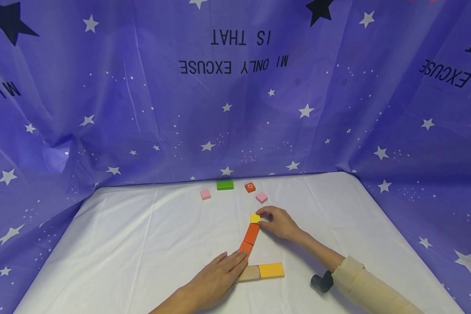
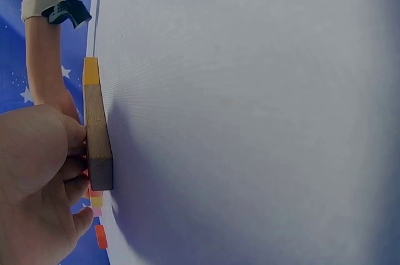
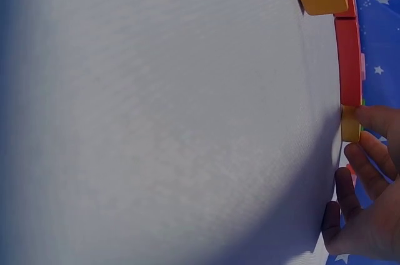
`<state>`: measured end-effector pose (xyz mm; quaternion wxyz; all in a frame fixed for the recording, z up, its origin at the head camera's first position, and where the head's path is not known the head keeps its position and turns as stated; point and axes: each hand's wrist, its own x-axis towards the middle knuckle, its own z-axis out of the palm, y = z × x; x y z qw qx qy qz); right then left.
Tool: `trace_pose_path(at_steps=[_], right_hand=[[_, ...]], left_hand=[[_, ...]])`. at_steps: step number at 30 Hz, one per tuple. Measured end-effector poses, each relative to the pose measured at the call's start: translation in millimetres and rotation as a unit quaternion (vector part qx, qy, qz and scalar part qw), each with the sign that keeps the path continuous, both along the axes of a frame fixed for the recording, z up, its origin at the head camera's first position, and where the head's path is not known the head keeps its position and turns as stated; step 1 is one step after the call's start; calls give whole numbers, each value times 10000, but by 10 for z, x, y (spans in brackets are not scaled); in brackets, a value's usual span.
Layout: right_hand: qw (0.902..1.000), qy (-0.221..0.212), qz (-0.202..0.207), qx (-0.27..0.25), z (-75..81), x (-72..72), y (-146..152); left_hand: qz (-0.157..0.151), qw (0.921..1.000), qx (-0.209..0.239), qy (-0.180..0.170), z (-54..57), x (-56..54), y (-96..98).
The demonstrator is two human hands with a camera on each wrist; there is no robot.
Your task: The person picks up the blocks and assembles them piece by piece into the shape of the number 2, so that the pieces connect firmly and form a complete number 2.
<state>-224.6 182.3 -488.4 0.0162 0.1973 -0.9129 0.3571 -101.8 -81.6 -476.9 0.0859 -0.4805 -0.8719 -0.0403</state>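
My right hand (image 1: 279,223) pinches a small yellow block (image 1: 255,218) between thumb and forefinger, down on the table. It sits at the far end of a slanting row, against a red-orange block (image 1: 252,234). A second red-orange block (image 1: 245,249) continues the row toward me, partly under the fingertips of my left hand (image 1: 220,277). That hand lies palm down with its fingers extended. Beside it are a plain wooden block (image 2: 97,121) and a yellow-orange block (image 1: 271,270), set end to end. The left hand hides part of the wooden one in the head view.
Farther back on the white-covered table (image 1: 141,244) lie a green block (image 1: 225,185), an orange block (image 1: 250,187) with a ring mark, and two pink blocks, one left (image 1: 206,194) and one right (image 1: 261,197). A purple star-patterned curtain (image 1: 235,122) hangs behind.
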Motion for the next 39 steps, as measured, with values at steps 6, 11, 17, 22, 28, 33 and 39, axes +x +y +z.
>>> trace_pose_path(at_steps=[6,11,17,22,28,33,39], right_hand=[[10000,-75,-17,-28,13,12,15],[10000,-75,28,-58,39,21,19],[9999,-68,93,-88,40,19,12],[9999,-15,128,-85,20,2,10],[9997,-36,170,-159,15,-13,17],[9996,0,25,-263,39,-70,45],[9980,139,-484,-385,78,-205,110]], left_hand=[[-27,10000,7,72,8,7,6],[-47,9999,33,163,4,0,0],[-65,9998,82,179,1,-7,-11],[-59,9998,89,176,4,-9,-12],[-47,9998,93,168,-1,-12,-14],[-47,9999,79,120,1,-12,-10],[-41,10000,50,59,4,-10,-6]])
